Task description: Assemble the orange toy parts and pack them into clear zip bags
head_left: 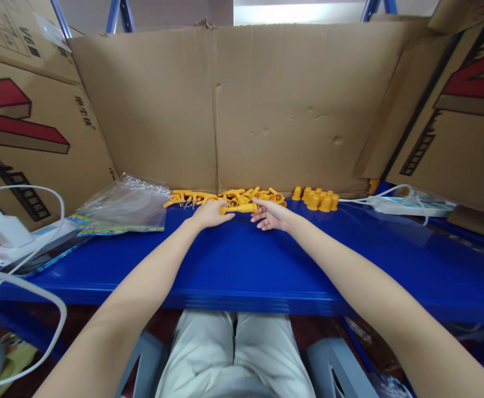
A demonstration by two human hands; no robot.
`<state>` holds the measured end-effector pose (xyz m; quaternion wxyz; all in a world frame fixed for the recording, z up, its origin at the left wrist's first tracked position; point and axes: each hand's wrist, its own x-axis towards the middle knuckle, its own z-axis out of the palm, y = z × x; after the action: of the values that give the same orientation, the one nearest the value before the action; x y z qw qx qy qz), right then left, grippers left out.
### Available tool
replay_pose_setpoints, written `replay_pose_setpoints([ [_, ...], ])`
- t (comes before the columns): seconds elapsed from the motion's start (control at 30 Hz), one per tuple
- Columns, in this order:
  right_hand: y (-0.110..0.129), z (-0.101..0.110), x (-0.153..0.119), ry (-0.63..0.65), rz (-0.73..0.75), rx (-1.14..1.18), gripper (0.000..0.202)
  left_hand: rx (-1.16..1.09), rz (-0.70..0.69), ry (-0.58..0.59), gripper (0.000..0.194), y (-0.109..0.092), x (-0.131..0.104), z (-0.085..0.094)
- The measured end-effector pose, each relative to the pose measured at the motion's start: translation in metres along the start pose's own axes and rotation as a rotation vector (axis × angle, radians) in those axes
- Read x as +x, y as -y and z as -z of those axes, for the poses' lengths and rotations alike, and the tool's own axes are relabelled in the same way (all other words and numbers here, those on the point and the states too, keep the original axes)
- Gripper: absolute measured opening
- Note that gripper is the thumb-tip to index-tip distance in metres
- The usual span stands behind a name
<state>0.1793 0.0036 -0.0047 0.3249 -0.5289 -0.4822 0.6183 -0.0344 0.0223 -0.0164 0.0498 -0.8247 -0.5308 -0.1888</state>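
Note:
My left hand point(212, 214) is at the back middle of the blue table, thumb and fingers closed at the left end of a yellow plastic piece point(242, 208) with a ridged, screw-like end. My right hand point(272, 215) is at the other end of this piece, palm turned inward, fingers loosely bent and apart. Whether its fingertips touch the piece is hard to tell. Just behind both hands lies a heap of yellow plastic parts point(236, 194), some cup-shaped. Left of it are yellow branching parts point(188, 195) with small metal springs point(189, 204) in front.
Several yellow cups point(313, 200) stand upside down to the right. Clear plastic bags point(126, 207) lie at the left, beside a white charger point(8, 229) and cable. A white power strip point(411, 206) sits at the right. Cardboard point(300, 105) walls the blue table point(250, 265).

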Motion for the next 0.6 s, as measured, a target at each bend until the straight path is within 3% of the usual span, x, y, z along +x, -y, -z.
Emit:
replay_pose_setpoints([
  [0.17,0.003,-0.003,-0.005,0.029,0.009,0.173,0.026,-0.066,-0.013,0.006,0.05,0.001,-0.002,-0.001],
  [0.27,0.008,-0.005,-0.007,-0.009,0.091,0.245,0.019,-0.171,-0.108,-0.093,0.067,0.002,-0.002,-0.001],
  [0.33,0.014,-0.007,-0.007,-0.054,0.172,0.292,0.017,-0.245,-0.151,-0.218,0.074,0.002,-0.002,0.0],
  [0.43,0.025,-0.01,-0.003,-0.172,0.338,0.299,0.011,-0.302,-0.099,-0.388,0.074,0.002,-0.001,0.003],
  [0.6,0.035,-0.016,0.022,-0.378,0.633,0.036,0.015,-0.239,0.021,-0.424,0.064,0.006,0.0,0.003],
])
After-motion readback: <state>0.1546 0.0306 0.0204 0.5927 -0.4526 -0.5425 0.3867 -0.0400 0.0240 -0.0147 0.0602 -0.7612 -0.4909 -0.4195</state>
